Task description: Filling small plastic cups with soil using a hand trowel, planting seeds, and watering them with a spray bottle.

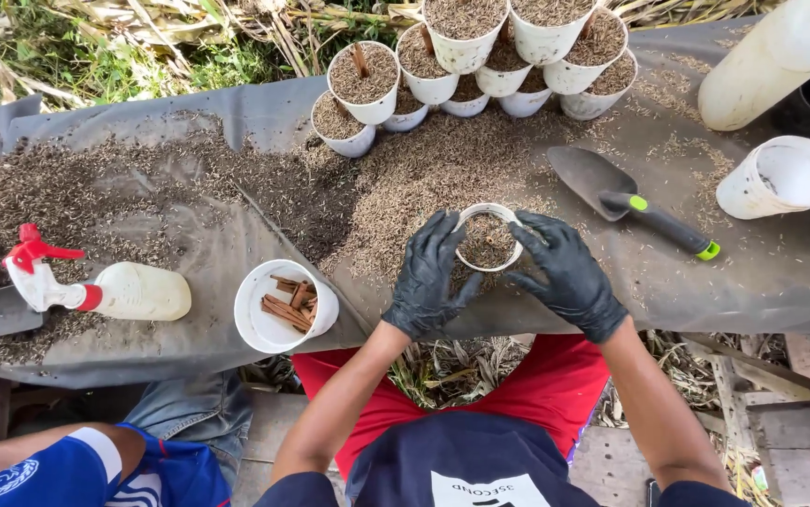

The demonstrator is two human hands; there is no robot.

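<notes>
Both my hands wear black gloves and wrap a small white cup [487, 212] filled with brown husk mix. My left hand [430, 277] cups its left side, fingers spread upward. My right hand [562, 272] cups its right side. The cup stands on a grey sheet [762, 282] at the edge of a heap of husk mix [405, 183]. A hand trowel [626, 197] with a black and green handle lies just right of my right hand.
Several filled white cups [471, 56] are stacked at the back. A white cup of brown sticks [283, 305] and a spray bottle [105, 286] lie at the left. Empty white cups [780, 176] and a white bottle [766, 61] are at the right. Another person's blue sleeve [76, 469] is at the lower left.
</notes>
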